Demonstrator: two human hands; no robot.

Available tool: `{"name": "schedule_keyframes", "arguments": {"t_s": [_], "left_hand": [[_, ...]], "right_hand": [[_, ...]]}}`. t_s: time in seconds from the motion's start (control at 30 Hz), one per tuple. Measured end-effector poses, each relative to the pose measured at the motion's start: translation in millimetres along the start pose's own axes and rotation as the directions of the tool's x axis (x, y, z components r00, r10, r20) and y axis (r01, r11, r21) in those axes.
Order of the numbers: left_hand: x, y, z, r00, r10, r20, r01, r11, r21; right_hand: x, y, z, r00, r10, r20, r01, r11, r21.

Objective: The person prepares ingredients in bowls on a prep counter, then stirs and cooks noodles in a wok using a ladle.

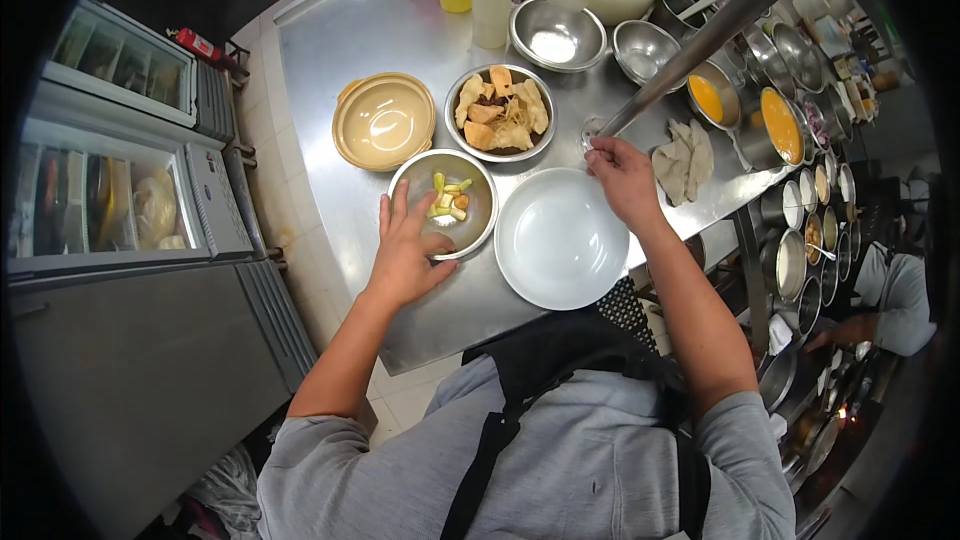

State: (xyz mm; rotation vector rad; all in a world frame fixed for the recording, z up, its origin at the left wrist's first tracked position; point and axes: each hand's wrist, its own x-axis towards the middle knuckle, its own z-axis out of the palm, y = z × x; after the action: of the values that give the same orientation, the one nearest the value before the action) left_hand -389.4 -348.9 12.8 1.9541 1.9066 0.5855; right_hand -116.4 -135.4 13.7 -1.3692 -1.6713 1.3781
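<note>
Left grip (404, 258): fingers apart, spread over the left and near rim of the small bowl (482, 232), which sits toward the counter's (460, 325) left edge. Chopped pieces (449, 202) inside, in a loose heap. My right grip (626, 182): fingertips close together by the foot of the post (655, 80), above the far-right rim of the white bowl (562, 240) at the near edge; cannot tell whether anything is pinched. Handling, my judgement: steady the small bowl by its rim, fingers off the pieces, right wrist high enough to clear the white rim.
</note>
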Motion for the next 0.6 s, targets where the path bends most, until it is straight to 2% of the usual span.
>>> {"name": "schedule_keyframes", "arguments": {"t_s": [0.17, 0.23, 0.3, 0.33, 0.4, 0.5, 0.53, 0.57, 0.6], "left_hand": [[-5, 11, -22, 0.999, -0.011, -0.043, 0.006, 0.992, -0.123], [-22, 5, -41, 0.999, -0.055, 0.004, 0.051, 0.9, -0.434], [-41, -4, -89, 0.938, -0.128, 0.322, 0.29, 0.799, -0.527], [-50, -10, -99, 0.937, -0.134, 0.324, 0.294, 0.801, -0.521], [-63, -15, -109, 0.881, -0.457, 0.121, 0.473, 0.851, -0.228], [-61, -20, -80, 0.846, -0.53, 0.051, 0.517, 0.794, -0.319], [-58, -11, -69, 0.906, -0.421, 0.041, 0.419, 0.881, -0.218], [-60, -4, -64, 0.906, -0.421, 0.041, 0.419, 0.881, -0.217], [-54, 5, -59, 0.957, -0.289, -0.002, 0.289, 0.957, 0.013]], "right_hand": [[-11, 5, -13, 1.0, 0.009, -0.021, -0.008, 0.999, 0.032], [-19, 9, -24, 0.998, -0.003, -0.065, 0.008, 0.997, 0.083], [-30, 19, -43, 0.995, 0.011, -0.098, 0.005, 0.987, 0.16], [-36, 22, -50, 0.992, 0.02, -0.124, 0.009, 0.973, 0.229], [-51, 19, -63, 0.981, 0.088, -0.173, -0.047, 0.973, 0.227], [-65, 35, -80, 0.974, 0.128, -0.185, -0.086, 0.972, 0.218], [-70, 41, -80, 0.973, 0.157, -0.172, -0.121, 0.972, 0.202], [-74, 44, -73, 0.973, 0.157, -0.172, -0.121, 0.972, 0.202], [-76, 43, -69, 0.972, 0.166, -0.168, -0.123, 0.963, 0.239]]}}
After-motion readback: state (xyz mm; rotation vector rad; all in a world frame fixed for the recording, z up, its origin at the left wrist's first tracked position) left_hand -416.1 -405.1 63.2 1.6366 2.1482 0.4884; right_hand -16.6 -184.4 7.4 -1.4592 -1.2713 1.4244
